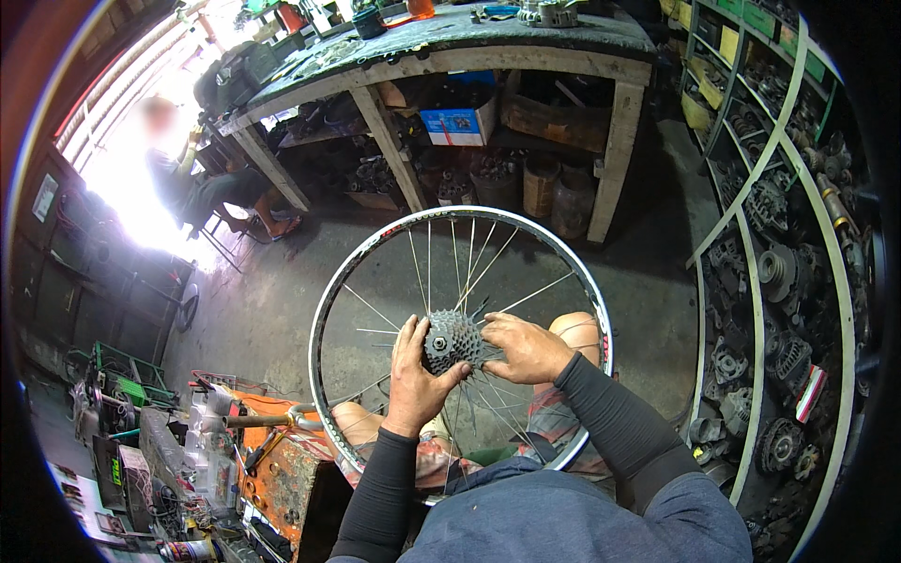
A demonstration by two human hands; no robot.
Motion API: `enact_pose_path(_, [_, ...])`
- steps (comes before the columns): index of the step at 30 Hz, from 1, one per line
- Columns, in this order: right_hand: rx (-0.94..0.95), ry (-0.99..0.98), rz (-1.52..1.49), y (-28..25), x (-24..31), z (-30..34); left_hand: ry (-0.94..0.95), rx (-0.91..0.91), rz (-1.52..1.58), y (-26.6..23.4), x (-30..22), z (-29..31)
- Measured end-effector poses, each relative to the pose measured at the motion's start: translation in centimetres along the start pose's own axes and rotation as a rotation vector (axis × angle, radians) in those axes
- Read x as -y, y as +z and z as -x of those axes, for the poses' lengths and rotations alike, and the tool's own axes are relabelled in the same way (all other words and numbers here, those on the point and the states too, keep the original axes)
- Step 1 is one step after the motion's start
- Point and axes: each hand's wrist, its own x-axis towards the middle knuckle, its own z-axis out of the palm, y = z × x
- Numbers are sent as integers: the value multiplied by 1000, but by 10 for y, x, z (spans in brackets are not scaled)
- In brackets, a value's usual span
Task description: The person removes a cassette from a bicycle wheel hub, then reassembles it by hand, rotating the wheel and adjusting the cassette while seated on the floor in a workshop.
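A bicycle wheel rim point(460, 212) rests across my lap, black with a bright edge. At its middle sits a dark, greasy cassette point(452, 336) on the hub, with an axle nut facing up. Thin spokes point(429, 267) run at uneven gaps between hub and rim, and some end short of the rim. My left hand point(416, 380) grips the cassette's left side, its thumb across the near edge. On the other side, my right hand point(526, 347) has its fingers curled on a bunch of spokes beside the hub; its fingertips are partly hidden.
Ahead stands a wooden workbench point(624, 141) with boxes and tins beneath. Metal shelves point(741, 235) full of used machine parts line the right. An orange, worn stand point(282, 483) and cluttered tools are at the left. A person point(188, 174) sits at the far left.
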Motion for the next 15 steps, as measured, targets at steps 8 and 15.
enact_pose_path(8, [10,5,-8,3,-3,-1,3,-9,16,0,0,1])
enact_pose_path(15, [14,20,8,2,-1,-1,11,-17,3,2,3,2])
